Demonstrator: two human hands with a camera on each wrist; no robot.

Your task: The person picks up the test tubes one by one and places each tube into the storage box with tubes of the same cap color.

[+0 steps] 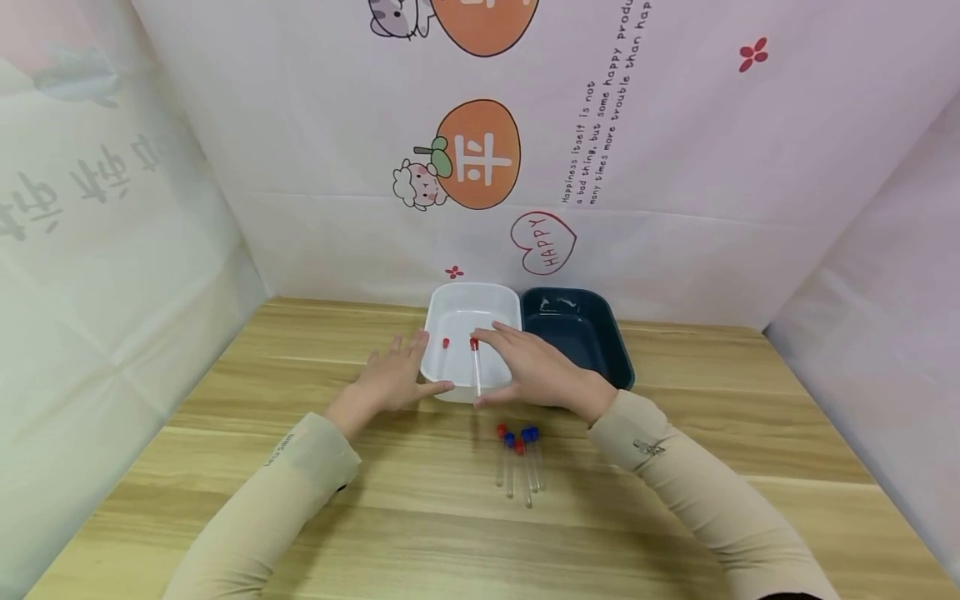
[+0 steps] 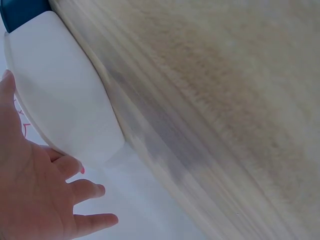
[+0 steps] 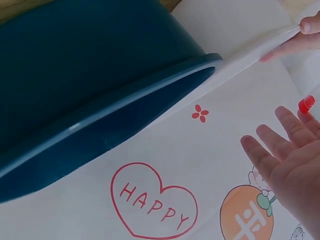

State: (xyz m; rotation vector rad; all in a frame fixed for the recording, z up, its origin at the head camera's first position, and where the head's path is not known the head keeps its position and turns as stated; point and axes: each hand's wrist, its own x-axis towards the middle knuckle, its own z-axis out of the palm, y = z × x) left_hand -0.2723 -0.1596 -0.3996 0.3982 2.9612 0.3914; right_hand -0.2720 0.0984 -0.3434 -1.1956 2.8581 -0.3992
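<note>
Tube [image 1: 477, 368] in the pinched fingers of the right hand [image 1: 542, 368], long axis thumb to forefinger, red cap [image 1: 474, 343] forefinger-side.

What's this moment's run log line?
Right hand: holds red-capped tube at white tray; left hand: at tray's rim; more tubes: on table

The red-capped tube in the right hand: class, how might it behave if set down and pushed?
The tube would probably roll, being slim and apparently round. It looks straight in the right hand, so it is likely stiff. Its clear, smooth wall may prove slippery.
</note>
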